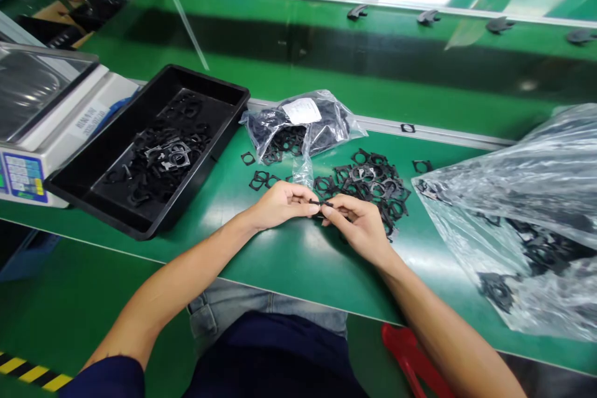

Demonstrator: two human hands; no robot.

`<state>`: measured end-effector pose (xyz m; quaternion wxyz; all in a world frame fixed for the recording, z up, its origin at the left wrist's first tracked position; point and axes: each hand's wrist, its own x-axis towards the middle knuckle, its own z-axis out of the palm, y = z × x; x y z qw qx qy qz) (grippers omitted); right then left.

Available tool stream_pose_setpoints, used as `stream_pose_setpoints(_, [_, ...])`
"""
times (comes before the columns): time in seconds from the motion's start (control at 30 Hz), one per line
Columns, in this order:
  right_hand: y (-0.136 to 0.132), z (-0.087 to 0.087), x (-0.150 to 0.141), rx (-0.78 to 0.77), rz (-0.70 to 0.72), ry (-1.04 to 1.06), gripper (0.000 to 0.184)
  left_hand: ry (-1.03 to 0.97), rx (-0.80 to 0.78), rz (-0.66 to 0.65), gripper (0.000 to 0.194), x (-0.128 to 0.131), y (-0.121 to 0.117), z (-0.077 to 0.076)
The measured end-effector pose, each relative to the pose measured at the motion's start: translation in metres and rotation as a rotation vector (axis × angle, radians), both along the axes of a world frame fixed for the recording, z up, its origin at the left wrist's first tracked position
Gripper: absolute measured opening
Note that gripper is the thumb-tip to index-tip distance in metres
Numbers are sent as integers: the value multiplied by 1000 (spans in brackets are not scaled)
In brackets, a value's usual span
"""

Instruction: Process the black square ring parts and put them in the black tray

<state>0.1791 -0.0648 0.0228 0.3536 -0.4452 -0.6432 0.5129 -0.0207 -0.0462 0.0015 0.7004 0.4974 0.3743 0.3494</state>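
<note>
My left hand (pixel 282 203) and my right hand (pixel 357 224) meet over the green table (pixel 289 261), fingers pinched together on one small black plastic frame part (pixel 321 203) held between them. Just beyond my right hand lies a loose pile of the same black frame parts (pixel 368 181). A few single parts (pixel 258 179) lie beyond my left hand. A black tray (pixel 153 149) at the left holds several more such parts.
A small clear bag of parts with a white label (pixel 301 127) lies behind the pile. A large clear plastic bag (pixel 527 217) with parts fills the right. A weighing scale (pixel 41 112) stands at far left. A green conveyor (pixel 373 43) runs behind.
</note>
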Motion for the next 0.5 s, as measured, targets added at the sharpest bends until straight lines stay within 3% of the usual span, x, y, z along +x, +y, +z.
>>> stream_pose_setpoints(0.23, [0, 1, -2, -1, -70, 20, 41, -57, 80, 129, 29, 10, -7, -2])
stream_pose_setpoints(0.5, [0, 2, -2, 15, -77, 1, 43, -4, 60, 122, 25, 8, -6, -1])
